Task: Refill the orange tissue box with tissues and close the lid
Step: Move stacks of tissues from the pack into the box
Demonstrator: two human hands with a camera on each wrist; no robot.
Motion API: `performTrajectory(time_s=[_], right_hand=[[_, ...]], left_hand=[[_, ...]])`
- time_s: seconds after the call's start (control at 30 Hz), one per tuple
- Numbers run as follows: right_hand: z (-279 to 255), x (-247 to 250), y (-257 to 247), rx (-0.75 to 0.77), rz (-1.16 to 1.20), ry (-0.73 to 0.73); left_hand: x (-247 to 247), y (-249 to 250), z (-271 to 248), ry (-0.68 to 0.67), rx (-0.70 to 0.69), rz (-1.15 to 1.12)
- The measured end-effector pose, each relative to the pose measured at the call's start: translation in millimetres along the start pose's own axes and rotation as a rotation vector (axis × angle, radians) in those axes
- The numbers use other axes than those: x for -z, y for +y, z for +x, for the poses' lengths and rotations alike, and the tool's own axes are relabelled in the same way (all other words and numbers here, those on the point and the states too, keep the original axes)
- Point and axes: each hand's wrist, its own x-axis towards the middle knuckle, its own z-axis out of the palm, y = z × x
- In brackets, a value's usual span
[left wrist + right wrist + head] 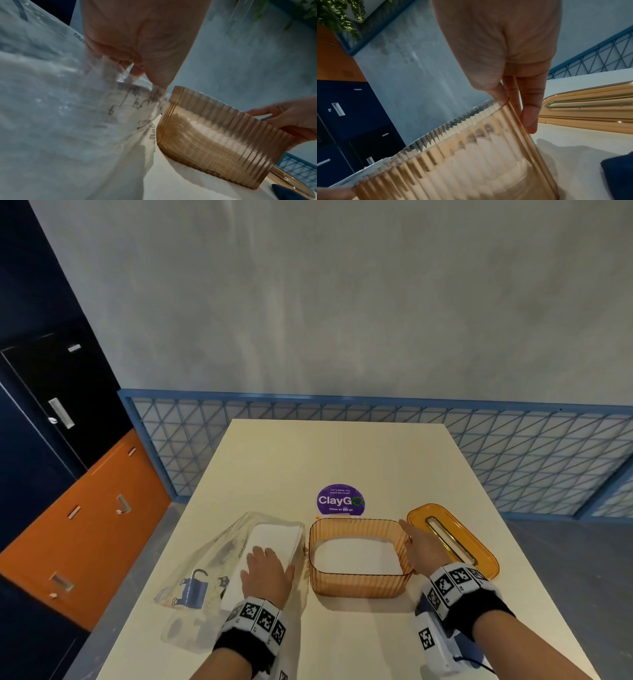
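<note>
The orange ribbed tissue box [359, 585] stands lidless in the middle of the table, with white tissues [358, 554] lying low inside it. Its orange lid [452, 539] with a slot lies just to the right. My right hand [411, 539] pinches the box's right wall [471, 155], thumb at the rim and fingers [530, 115] outside. Left of the box lies a clear plastic tissue pack [239, 559] with white tissues showing. My left hand [263, 559] rests on top of it, its fingers curled into the wrapper [60, 108] near the box [223, 135].
A purple round ClayGo sticker [340, 499] sits on the cream table [342, 453] behind the box. A dark blue cloth [619, 175] lies by my right wrist. A blue lattice fence [513, 446] runs behind the table, and orange and dark cabinets [85, 525] stand at the left.
</note>
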Motion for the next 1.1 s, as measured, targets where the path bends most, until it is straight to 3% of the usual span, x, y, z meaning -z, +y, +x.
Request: performTrajectory(time_s=[0.2, 0.43, 0.7, 0.8, 0.9, 0.97, 1.03, 1.1], right_hand=[[0.9, 1.3, -0.7, 0.001, -0.004, -0.02], [-1.5, 1.2, -2.5, 0.003, -0.033, -0.012], [-0.6, 3.3, -1.0, -0.005, -0.044, -0.049], [-5.5, 15.6, -9.7, 0.043, -0.065, -0.03], [-17.8, 36.3, -40.1, 0.169, 0.087, 0.138], [-28.4, 47.6, -71.4, 0.183, 0.402, -0.002], [-36.1, 53.3, -100.1, 0.094, 0.789, -0.304], [-39.4, 56.4, -118.2, 0.035, 1.033, -0.509]], left_hand=[[-2.4, -1.0, 0.6, -0.007, 0.005, -0.037], [1.8, 8.8, -7.5, -0.016, 0.009, 0.226], [39.9, -9.6, 2.8, 0.01, -0.098, 0.109], [57.0, -14.5, -6.6, 0.105, -0.076, 0.019], [72.9, -12.9, -20.2, 0.372, -0.172, -0.176], [83.8, -9.3, -30.1, 0.527, -0.357, -0.251], [88.7, -3.4, -35.5, 0.635, -0.508, -0.254], [91.2, 5.6, -41.1, 0.718, -0.617, -0.287]])
